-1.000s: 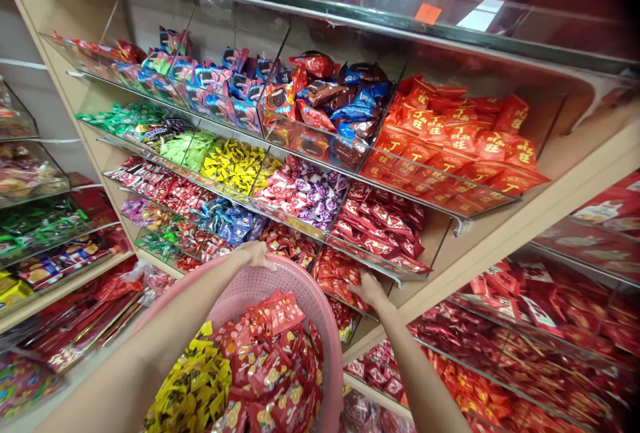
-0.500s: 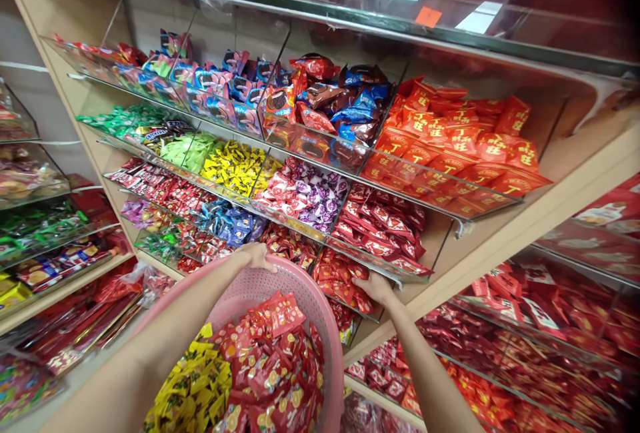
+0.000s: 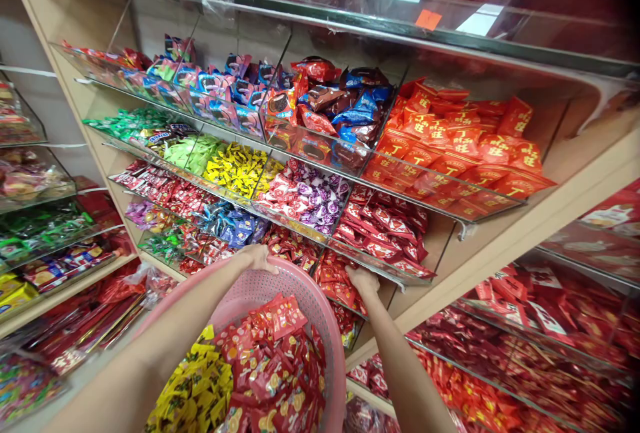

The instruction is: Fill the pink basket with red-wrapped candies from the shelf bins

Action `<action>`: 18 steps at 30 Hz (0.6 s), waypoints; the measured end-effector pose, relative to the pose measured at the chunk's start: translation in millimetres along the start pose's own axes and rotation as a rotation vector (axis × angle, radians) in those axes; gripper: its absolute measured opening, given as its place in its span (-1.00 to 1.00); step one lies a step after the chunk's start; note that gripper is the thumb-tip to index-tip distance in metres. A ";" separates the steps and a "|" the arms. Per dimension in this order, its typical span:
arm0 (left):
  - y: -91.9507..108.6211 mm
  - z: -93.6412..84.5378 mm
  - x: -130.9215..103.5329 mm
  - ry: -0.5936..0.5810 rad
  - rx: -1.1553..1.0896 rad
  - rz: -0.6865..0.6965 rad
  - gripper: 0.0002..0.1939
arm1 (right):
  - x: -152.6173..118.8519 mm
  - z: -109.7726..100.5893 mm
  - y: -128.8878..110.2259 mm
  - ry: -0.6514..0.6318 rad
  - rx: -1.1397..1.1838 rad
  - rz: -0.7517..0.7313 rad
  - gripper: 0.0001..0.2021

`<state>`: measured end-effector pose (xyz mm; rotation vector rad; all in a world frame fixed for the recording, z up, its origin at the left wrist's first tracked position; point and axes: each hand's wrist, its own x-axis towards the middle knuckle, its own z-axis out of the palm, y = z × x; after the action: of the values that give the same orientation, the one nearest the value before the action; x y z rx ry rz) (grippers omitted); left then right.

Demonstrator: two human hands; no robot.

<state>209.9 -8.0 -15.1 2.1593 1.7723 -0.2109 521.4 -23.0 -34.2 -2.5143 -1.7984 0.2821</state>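
Note:
My left hand (image 3: 257,258) is closed over the far rim of a pink plastic basket (image 3: 336,346) with small holes in its wall. Inside lie yellow-wrapped candies (image 3: 193,386) on the left and red-wrapped candies (image 3: 275,366) with orange fruit prints on the right. Beyond the basket, my right hand (image 3: 364,281) reaches into a low shelf compartment of red candy packets (image 3: 334,278). Its fingers touch the packets and are partly hidden among them, so whether they grip any does not show.
Clear-fronted shelves rise ahead, holding yellow candies (image 3: 237,170), purple and white candies (image 3: 317,196), and orange-red packets (image 3: 450,133) higher up. A clear shelf lip (image 3: 370,260) runs just above my right hand. Wooden uprights (image 3: 500,270) divide this unit from neighbouring candy shelves.
My right hand has shifted slightly left and deeper among the red packets. My left hand keeps its hold on the basket rim, and the view has shifted slightly.

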 end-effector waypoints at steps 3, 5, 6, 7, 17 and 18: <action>0.5 -0.7 0.2 -0.006 0.003 0.004 -0.23 | 3.4 3.2 -10.1 -0.020 -0.020 0.066 -0.50; 1.3 -1.7 -0.8 -0.015 0.003 0.009 -0.23 | 3.7 6.1 -13.6 -0.029 -0.026 0.069 -0.49; 1.7 -2.2 -1.4 -0.016 0.004 0.008 -0.24 | 3.5 7.5 -14.3 -0.032 -0.026 0.060 -0.50; 2.0 -2.6 -2.1 -0.014 0.006 0.005 -0.24 | 3.3 8.9 -14.3 -0.033 -0.026 0.047 -0.51; -0.5 1.1 3.2 -0.027 0.010 0.015 -0.16 | 4.4 13.4 -2.2 -0.071 0.006 -0.066 -0.40; -0.8 1.7 3.6 -0.029 0.009 0.013 -0.17 | 3.6 13.3 -1.8 -0.062 0.008 -0.072 -0.39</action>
<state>210.0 -5.2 -18.0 2.1628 1.7444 -0.2462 518.6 -20.0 -47.6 -2.4559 -1.9006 0.3674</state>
